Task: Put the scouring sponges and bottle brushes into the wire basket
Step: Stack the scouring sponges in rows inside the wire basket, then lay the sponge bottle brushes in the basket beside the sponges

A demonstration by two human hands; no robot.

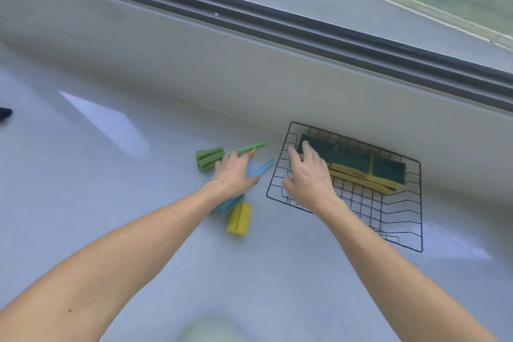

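While the scouring sponges (358, 165) are lying in the wire basket (399, 219), the right hand (308, 178), grip apart, is resting there; the left hand (234, 172), grip apart, is covering the bottle brushes (222, 172) beside it, needing to close on them.

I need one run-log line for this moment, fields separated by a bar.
sponges: in wire basket | bottle brushes: on floor | left hand: on brushes | right hand: over basket
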